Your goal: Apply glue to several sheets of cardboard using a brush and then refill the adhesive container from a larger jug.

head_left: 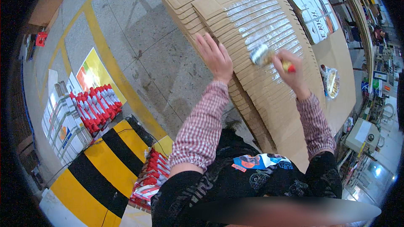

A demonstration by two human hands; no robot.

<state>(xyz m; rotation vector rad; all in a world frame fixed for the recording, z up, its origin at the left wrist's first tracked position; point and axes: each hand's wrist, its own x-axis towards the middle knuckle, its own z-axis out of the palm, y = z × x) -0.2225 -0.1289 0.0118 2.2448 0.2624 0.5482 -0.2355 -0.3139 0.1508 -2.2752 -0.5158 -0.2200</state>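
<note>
My right hand [290,68] is closed around the handle of a wide brush [261,54], whose head meets the overlapping cardboard sheets [273,105]. The handle has a red end. A whitish, shiny wet coating [269,21] covers a band of the sheets' stepped edges beyond the brush. My left hand [216,59] is spread with fingers stretched out, over the left edge of the cardboard; it holds nothing. Whether its palm presses on the sheets, I cannot tell. Checked sleeve covers run along both my forearms.
A plastic-lined container [331,83] with yellowish contents sits at the cardboard's right side. Beyond lies a printed white sheet [309,6]. On the left are a yellow-and-black striped block [97,164], red-and-white bundles [94,107] and a strapped white stack [65,126]. A machine [364,134] stands at right.
</note>
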